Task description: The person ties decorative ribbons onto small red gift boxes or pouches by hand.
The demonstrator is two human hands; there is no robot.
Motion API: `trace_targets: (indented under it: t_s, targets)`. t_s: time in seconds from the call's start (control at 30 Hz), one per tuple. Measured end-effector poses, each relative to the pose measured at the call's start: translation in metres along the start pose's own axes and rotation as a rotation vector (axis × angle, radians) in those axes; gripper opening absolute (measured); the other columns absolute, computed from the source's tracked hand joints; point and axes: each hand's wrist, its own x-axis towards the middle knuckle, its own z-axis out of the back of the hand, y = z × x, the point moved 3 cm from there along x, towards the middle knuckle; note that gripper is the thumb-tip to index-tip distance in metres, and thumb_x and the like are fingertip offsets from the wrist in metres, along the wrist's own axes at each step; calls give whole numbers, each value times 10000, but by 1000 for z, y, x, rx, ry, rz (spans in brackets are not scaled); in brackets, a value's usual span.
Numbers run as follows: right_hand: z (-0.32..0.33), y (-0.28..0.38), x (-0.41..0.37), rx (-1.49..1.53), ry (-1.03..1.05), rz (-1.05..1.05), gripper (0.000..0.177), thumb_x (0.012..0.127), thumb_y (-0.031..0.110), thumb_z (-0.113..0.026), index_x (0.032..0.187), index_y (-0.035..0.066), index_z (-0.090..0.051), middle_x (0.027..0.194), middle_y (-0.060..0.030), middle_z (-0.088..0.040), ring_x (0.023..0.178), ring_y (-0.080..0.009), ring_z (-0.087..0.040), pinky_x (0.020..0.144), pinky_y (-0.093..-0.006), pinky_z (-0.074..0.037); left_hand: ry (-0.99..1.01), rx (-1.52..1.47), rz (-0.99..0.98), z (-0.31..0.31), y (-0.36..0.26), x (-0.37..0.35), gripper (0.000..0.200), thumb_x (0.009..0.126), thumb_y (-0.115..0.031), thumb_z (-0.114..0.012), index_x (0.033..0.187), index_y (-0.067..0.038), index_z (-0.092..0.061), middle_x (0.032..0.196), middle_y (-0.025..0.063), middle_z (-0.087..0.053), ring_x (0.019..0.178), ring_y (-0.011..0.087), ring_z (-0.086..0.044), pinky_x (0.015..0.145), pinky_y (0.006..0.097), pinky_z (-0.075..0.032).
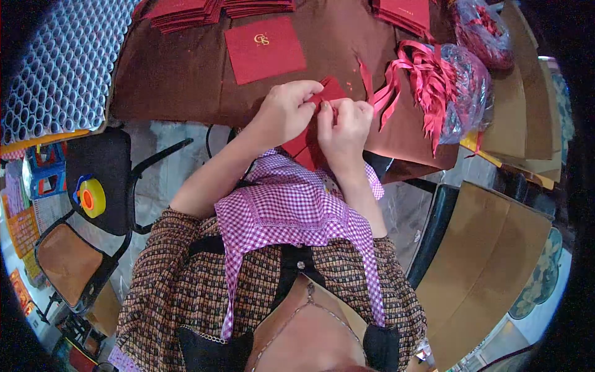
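My left hand (pixel 284 113) pinches the upper edge of a dark red folded card (pixel 304 147) between thumb and index finger. Close beside it, my right hand (pixel 342 127) is closed, its thumb and fingers pinching at the same card near its top. The card slants down toward my apron over the table's near edge, and my fingers hide part of it. Just beyond my left hand lies a flat red square card (pixel 265 49) with gold lettering. A loose strip of red ribbon (pixel 365 79) lies to the right of my hands.
A heap of red ribbons (pixel 427 87) sits on the brown-covered table (pixel 167 80) beside clear plastic bags (pixel 468 87). Stacks of red cards (pixel 183 13) line the far side. Brown cardboard (pixel 483 266) stands at right; a chair (pixel 99 180) with yellow tape (pixel 93 197) at left.
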Motion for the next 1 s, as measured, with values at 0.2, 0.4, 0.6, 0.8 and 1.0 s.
trace_targets:
  t_s: [0.2,0.4,0.6,0.8,1.0]
  targets:
    - [2,-17,0,278,113,-336,164,769,149,-687,804,32,-577,718,-131,-618,698,-304,-563,739,-405,-385,23,192,-142,-2,-11,0,313,773,21,-589,1085,39,-613,937,162,-657,789,187,-634,705,303,-510]
    - [31,-20,22,101,186,-7,202,810,101,-640,1008,66,-635,867,-87,-623,886,-252,-582,795,-387,-404,46,278,-227,6,-10,-3,317,771,-17,-591,1083,28,-617,900,162,-655,758,197,-627,702,322,-502]
    - [33,-30,28,200,348,73,190,735,-28,-613,907,54,-617,896,-86,-588,960,-268,-561,851,-382,-425,317,70,-148,4,-5,0,301,805,-49,-568,1096,12,-619,882,172,-663,730,255,-628,706,332,-501]
    - [21,-44,34,383,523,107,173,717,-75,-585,851,33,-575,847,-80,-557,898,-267,-542,803,-348,-439,498,209,-188,2,5,22,301,835,-102,-565,1122,-29,-618,902,164,-669,794,259,-654,735,328,-504]
    - [17,-49,37,459,601,79,161,721,-81,-586,839,23,-552,821,-77,-537,866,-253,-531,783,-333,-433,442,164,-131,-4,21,24,186,823,-111,-594,965,-5,-650,834,109,-672,758,195,-646,711,302,-506]
